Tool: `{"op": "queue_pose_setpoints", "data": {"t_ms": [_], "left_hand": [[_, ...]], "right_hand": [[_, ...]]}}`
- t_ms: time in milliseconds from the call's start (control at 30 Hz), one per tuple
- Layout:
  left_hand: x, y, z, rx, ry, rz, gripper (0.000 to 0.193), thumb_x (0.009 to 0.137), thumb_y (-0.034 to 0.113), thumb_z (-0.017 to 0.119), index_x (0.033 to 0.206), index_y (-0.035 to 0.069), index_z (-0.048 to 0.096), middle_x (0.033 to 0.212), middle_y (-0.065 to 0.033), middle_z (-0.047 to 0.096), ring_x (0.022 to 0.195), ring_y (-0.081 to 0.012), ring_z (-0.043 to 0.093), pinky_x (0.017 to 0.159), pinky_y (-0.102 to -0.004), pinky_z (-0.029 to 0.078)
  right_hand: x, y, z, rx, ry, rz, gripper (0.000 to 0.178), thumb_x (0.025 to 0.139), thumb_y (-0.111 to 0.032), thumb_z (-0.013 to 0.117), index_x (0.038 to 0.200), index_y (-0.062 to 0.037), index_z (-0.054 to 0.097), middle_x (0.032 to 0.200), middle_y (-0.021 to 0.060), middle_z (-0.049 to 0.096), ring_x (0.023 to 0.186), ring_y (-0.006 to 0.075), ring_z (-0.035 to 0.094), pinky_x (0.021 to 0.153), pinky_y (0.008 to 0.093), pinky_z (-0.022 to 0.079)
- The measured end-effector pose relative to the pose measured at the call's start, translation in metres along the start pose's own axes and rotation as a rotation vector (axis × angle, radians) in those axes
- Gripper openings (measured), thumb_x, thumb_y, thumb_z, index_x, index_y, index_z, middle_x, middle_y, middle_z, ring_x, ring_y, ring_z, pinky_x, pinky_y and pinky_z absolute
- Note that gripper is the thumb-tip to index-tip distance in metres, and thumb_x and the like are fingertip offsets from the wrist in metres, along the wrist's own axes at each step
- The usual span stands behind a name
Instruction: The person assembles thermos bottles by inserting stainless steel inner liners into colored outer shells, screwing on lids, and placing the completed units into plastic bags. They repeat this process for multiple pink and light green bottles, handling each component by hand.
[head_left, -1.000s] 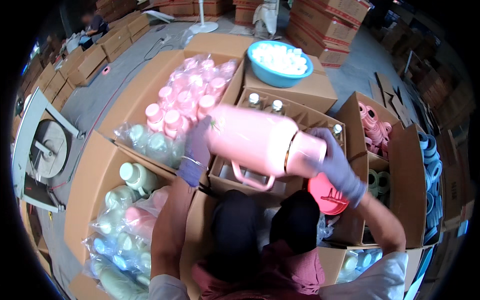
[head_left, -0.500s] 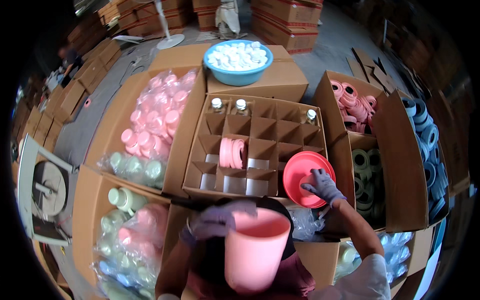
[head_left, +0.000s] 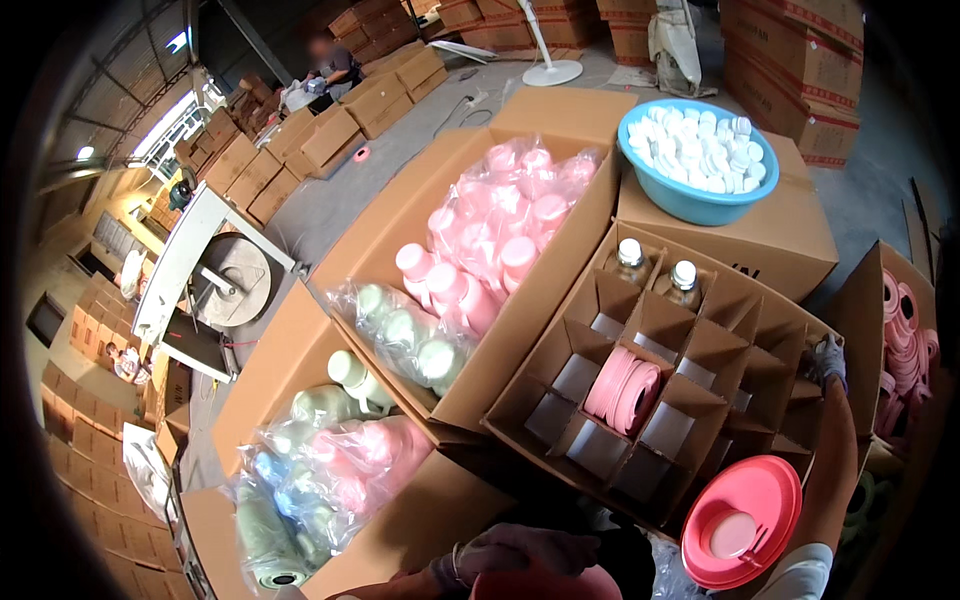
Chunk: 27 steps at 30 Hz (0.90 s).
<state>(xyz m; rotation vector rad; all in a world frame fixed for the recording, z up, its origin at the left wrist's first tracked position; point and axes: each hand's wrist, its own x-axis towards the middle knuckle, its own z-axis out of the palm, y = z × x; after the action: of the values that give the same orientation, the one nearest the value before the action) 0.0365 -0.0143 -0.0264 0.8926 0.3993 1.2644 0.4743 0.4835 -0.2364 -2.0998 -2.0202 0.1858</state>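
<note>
The gloved left hand (head_left: pixel 520 550) grips the pink plastic jug (head_left: pixel 545 583) at the lower edge, while the right hand (head_left: pixel 828 360), closed or not I cannot tell, rests on the divided cardboard carton (head_left: pixel 660 390), so seating the jug in a cell seems next.

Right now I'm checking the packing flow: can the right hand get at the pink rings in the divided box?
Probably yes. The right hand rests on the divided box's far edge, and the pink rings sit uncovered in an open cell nearby, with nothing over them.

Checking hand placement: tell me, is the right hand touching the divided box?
Touching. The head view shows the gloved right hand resting on the far right rim of the divided box.
</note>
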Motion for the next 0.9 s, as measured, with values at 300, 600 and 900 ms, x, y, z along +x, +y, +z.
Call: {"op": "queue_pose_setpoints", "data": {"t_ms": [300,600,900], "left_hand": [[-0.018,-0.019,0.034,-0.002,0.185,-0.112,0.038,0.096,0.025,0.050,0.112,-0.005,0.065,0.120,-0.0236,0.062,0.120,-0.0384,0.056,0.112,-0.0511,0.032],[0.079,-0.022,-0.026,0.491,0.382,0.022,0.050,0.091,-0.001,0.058,0.140,0.004,0.049,0.154,-0.0110,0.029,0.130,-0.0279,0.047,0.101,-0.0389,0.047],[0.053,0.091,0.027,0.399,0.264,0.311,0.098,0.073,0.011,0.076,0.153,0.011,0.019,0.145,-0.0115,0.038,0.123,-0.0224,0.049,0.096,-0.0307,0.050]], "right_hand": [[-0.072,-0.025,-0.056,-0.103,0.273,-0.364,0.058,0.090,-0.027,0.061,0.135,0.0037,0.043,0.132,0.0267,0.050,0.120,0.0421,0.050,0.100,0.0451,0.043],[-0.193,-0.110,-0.239,1.184,0.231,-0.312,0.019,0.095,-0.022,0.060,0.108,-0.0080,0.058,0.100,0.0015,0.057,0.088,0.0103,0.056,0.078,0.0268,0.049],[-0.400,-0.251,-0.248,1.793,-0.434,-0.003,0.035,0.098,-0.044,0.045,0.091,-0.0113,0.054,0.076,0.0022,0.059,0.062,0.0084,0.053,0.052,0.0203,0.040]]}}
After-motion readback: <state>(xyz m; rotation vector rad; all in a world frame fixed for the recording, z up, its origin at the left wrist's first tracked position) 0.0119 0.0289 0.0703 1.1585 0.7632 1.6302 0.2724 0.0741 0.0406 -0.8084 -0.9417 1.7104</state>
